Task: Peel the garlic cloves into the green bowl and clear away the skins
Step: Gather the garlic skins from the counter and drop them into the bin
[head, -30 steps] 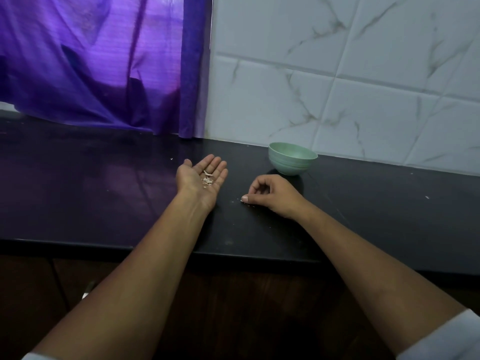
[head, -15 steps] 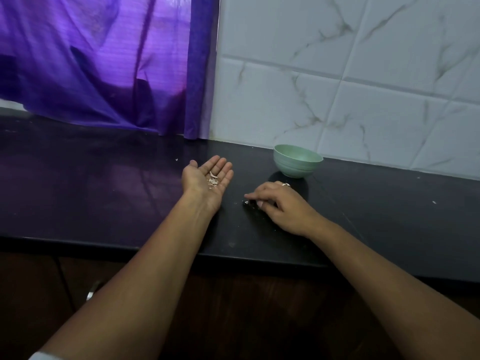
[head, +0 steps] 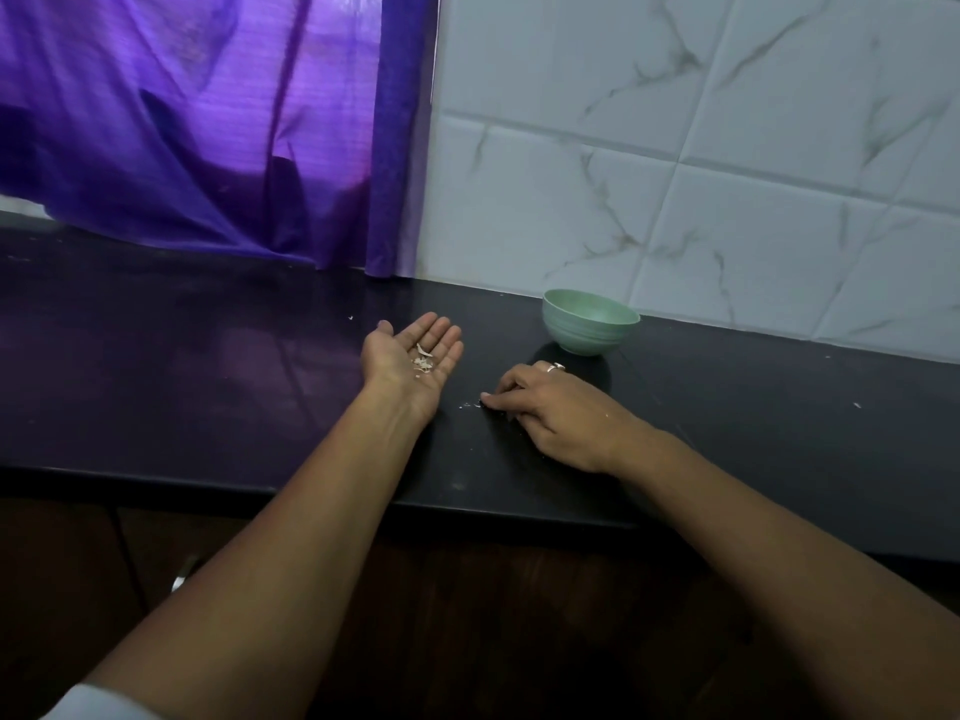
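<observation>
Cupping a few pale garlic skins (head: 423, 361) in its palm, the left grip (head: 410, 356) is turned palm up and relaxed, fingers straight and side by side. I watch it over the head camera's feed and cannot tell whether its back rests on the desk (head: 208, 387) or hangs just above it. Just to its right, the right grip (head: 558, 415) lies palm down and unclenched. Its fingers (head: 498, 400) are nearly straight, with their tips pressed to the dark surface beside a scatter of tiny skin flecks (head: 467, 405). A ring (head: 555, 367) shows on one finger. The green bowl (head: 589, 322) stands upright just beyond the right grip, near the marbled tile wall (head: 675, 174) and apart from both grips; its inside is hidden from my angle. A stray white speck (head: 857, 405) lies well off to the right. A purple curtain (head: 208, 122) hangs at the back left, its hem reaching the desk. Dark wooden cabinet doors (head: 467, 615) run below the front edge, and a white sleeve (head: 93, 701) shows at the lower left.
</observation>
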The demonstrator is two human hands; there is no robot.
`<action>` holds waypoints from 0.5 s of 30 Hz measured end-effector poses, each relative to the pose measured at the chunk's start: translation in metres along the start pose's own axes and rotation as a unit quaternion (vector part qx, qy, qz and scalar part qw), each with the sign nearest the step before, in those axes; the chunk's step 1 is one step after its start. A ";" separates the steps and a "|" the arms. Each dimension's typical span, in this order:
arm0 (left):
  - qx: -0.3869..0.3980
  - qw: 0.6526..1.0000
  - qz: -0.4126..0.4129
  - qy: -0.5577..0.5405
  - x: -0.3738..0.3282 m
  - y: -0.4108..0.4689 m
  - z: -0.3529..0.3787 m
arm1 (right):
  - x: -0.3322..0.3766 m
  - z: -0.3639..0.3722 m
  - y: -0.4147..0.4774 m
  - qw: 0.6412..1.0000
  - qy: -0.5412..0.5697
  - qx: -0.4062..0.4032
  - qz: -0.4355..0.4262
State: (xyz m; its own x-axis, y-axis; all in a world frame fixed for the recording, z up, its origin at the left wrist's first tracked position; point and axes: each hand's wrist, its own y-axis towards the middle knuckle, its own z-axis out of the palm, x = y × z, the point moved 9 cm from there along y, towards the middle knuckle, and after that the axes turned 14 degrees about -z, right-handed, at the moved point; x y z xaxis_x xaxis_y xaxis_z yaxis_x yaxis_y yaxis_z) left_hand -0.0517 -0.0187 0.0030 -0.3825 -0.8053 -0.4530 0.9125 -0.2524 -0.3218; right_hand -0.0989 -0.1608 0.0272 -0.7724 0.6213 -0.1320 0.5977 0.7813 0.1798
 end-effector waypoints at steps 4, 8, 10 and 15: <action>0.001 1.000 -0.002 0.000 0.001 0.000 -0.001 | 0.001 -0.001 0.002 1.000 -0.010 0.013 0.006; -0.006 1.000 -0.001 0.001 0.000 0.000 -0.003 | -0.015 0.007 -0.003 0.990 0.099 -0.073 0.066; -0.001 1.000 -0.001 -0.001 0.000 0.000 -0.002 | -0.023 0.010 -0.007 0.975 0.162 -0.111 0.105; -0.001 1.000 -0.004 -0.009 0.000 0.000 -0.002 | -0.007 0.017 -0.005 0.976 0.176 -0.069 0.112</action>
State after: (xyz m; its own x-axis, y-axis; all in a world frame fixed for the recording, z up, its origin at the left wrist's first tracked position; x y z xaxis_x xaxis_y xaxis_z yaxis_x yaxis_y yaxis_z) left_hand -0.0518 -0.0173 0.0011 -0.3874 -0.8122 -0.4361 0.9091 -0.2578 -0.3273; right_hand -0.0928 -0.1675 0.0104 -0.6661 0.6976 0.2639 0.7441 0.5975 0.2988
